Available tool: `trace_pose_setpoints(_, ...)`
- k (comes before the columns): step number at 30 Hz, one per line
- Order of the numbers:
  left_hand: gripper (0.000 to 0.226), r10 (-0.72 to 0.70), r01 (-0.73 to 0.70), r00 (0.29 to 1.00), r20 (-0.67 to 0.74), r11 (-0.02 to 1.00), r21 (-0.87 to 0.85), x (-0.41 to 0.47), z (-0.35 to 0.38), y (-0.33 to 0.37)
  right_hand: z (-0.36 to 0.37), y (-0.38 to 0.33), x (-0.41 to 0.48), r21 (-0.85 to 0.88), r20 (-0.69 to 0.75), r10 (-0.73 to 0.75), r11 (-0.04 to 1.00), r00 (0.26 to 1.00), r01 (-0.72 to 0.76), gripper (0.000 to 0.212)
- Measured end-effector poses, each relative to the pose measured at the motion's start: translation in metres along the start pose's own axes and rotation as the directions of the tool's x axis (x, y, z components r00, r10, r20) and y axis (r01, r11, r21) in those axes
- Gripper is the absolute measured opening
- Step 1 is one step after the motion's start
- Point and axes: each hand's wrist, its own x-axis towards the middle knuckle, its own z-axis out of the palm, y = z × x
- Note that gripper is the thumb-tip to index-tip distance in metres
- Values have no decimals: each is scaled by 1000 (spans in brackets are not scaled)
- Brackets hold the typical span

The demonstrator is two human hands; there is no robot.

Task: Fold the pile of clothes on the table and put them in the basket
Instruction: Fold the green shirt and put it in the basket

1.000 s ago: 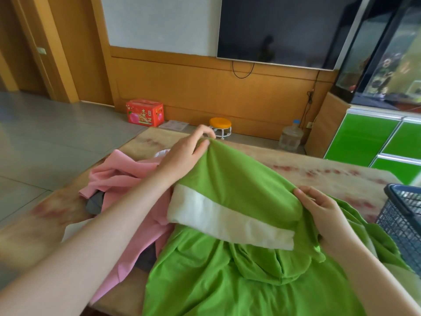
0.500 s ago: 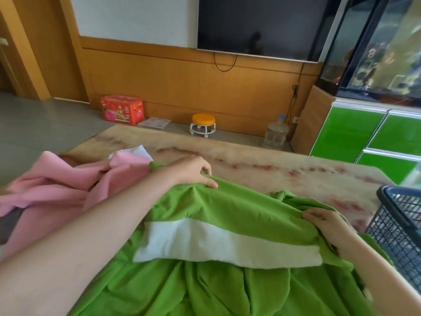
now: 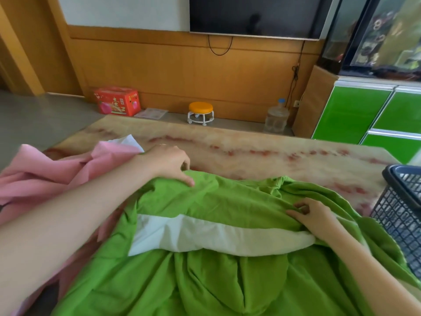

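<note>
My left hand (image 3: 168,165) pinches the far edge of the big green cotton top with the white band (image 3: 227,201). My thumb is on top and my fingers curl over the edge. My right hand (image 3: 316,215) has its fingers curled tight on a bunch of the same top, on the side nearer the dark plastic mesh basket (image 3: 401,215). The top lies crumpled on the pale stone-look table with red marks (image 3: 250,156), just beside the basket.

I think 3 things could go wrong. The top is full of bumps, so if I fold it now, the fold may come out lumpy and crooked. The soft pink cloth (image 3: 57,174) lies on the side far from the basket and touches the green top under my left arm, so it may get caught in the fold. A lot of the top lies near me, and I cannot tell if it hangs off the table. If it does, its weight may drag it away from the basket when I let go.
</note>
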Motion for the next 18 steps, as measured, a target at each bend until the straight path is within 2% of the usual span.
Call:
trace_pose_setpoints(2, 30, -10, 10, 1000, -8, 999, -35, -9, -7, -11, -1, 1, -2, 23, -28, -27, 999, 999, 28, 43)
trace_pose_setpoints(5, 11, -75, 53, 993, -92, 974, -222, -11, -7, -18, -1, -2, -6, 57, -106, -73, 995, 992, 79, 32)
trace_pose_setpoints(8, 12, -149, 109, 981, -125, 954, -279, -6, 1, -12, 1, -3, -7, 48, -147, -84, 995, 986, 92, 23)
trace_pose_setpoints(12, 15, -266, 211, 944, -194, 942, -263, 1, 9, -15, 5, -3, -9, -66, -198, -64, 996, 978, 52, 17)
trace_pose_setpoints(14, 17, -278, 229, 921, -273, 953, -198, 2, 14, -22, 5, -5, -10, -144, -195, -50, 989, 980, 22, 21)
trace_pose_setpoints(16, 20, -274, 232, 913, -301, 958, -167, -1, 18, -26, 7, -10, -12, -279, -173, -101, 959, 980, 49, 32)
trace_pose_setpoints(18, 22, -270, 192, 895, -355, 952, -238, -8, 17, -29, 12, -20, -16, -269, -203, -185, 955, 962, 127, 38)
